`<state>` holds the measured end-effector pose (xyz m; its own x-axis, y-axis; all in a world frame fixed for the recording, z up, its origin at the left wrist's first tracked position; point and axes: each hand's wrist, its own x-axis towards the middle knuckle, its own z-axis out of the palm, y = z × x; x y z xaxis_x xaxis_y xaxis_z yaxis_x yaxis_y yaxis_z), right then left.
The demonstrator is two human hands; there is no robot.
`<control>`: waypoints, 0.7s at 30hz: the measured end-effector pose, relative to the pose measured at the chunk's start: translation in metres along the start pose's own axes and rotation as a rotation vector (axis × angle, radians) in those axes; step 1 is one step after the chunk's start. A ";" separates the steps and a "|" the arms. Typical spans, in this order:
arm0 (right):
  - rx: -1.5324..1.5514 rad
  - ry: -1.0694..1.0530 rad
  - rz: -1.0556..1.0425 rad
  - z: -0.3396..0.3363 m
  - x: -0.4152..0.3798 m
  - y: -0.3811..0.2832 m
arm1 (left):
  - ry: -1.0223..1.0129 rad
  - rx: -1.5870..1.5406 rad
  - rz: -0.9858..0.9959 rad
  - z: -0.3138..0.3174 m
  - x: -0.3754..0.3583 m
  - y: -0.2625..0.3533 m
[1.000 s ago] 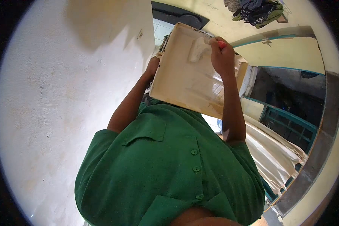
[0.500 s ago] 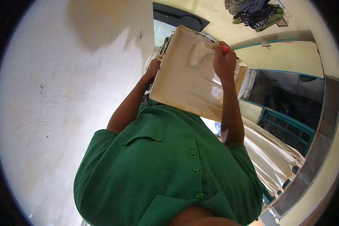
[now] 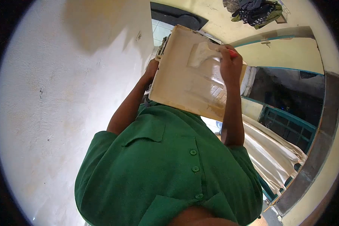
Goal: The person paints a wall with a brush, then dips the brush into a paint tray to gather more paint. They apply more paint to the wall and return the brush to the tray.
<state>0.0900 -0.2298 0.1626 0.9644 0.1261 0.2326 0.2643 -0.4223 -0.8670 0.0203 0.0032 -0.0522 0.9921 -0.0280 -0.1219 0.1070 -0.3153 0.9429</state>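
Observation:
A large beige rectangular panel with a raised rim, perhaps a tray or lid, is tilted in front of my green shirt. My left hand is closed around its left edge, fingers partly hidden behind it. Over the upper right part of the panel, my right hand is closed around something with a red part; the rest of that tool is largely hidden by my fingers. A paler, whitish patch marks the panel left of this hand. Glossy reflections show near the panel's right side.
A rough white wall stands close on my left. Dark clothes hang at the upper right. To the right are a teal-framed window, a cream curtain and a yellowish door. White floor tiles show beyond the panel.
My right hand has moved a little to the right across the panel, away from the pale patch. My left hand keeps its hold, and the panel has barely shifted.

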 end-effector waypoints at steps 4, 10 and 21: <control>0.447 -0.125 0.341 -0.056 0.008 -0.006 | 0.040 -0.130 -0.056 0.002 -0.005 0.014; 1.155 -0.263 0.331 -0.116 -0.008 0.041 | 0.019 -0.207 -0.133 0.004 0.000 -0.011; 1.369 -0.152 0.376 -0.110 -0.052 0.063 | -0.097 -0.424 -0.198 -0.009 0.004 -0.069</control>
